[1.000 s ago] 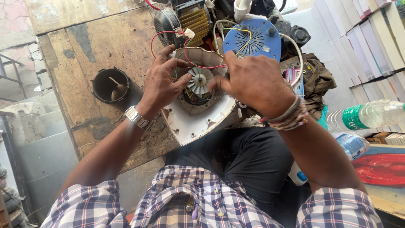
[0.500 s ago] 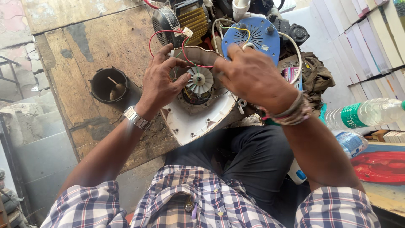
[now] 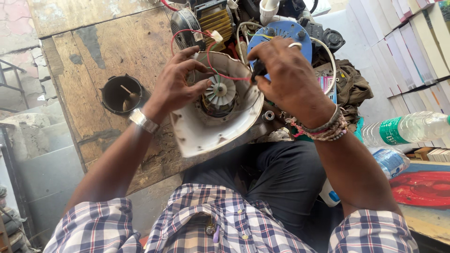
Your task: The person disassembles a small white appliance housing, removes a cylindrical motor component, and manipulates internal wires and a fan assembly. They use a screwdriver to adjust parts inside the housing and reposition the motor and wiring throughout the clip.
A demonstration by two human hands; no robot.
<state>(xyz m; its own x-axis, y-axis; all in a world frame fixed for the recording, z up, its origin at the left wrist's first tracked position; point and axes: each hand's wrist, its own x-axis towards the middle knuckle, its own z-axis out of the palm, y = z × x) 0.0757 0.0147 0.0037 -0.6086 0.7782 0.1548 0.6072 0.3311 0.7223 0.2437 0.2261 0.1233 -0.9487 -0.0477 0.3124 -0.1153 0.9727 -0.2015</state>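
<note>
With the white motor housing [image 3: 213, 117] open and its red wire [image 3: 225, 76] loose, the left hand [image 3: 180, 84] grips its rim while the right hand [image 3: 288, 75] pinches a small black part [image 3: 259, 70].

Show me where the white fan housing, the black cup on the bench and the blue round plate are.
white fan housing [image 3: 197, 136], head view, on its bare lower wall.
black cup [image 3: 121, 95], head view, on its dark inside.
blue round plate [image 3: 281, 32], head view, on its top face.

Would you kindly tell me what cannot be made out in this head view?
- Small black part in the right hand: its fingers hide most of it.
- White motor housing, far rim: hidden by the left hand.
- Black cup: contents too dark.
- Clear bottle: cut off by right edge.
</note>
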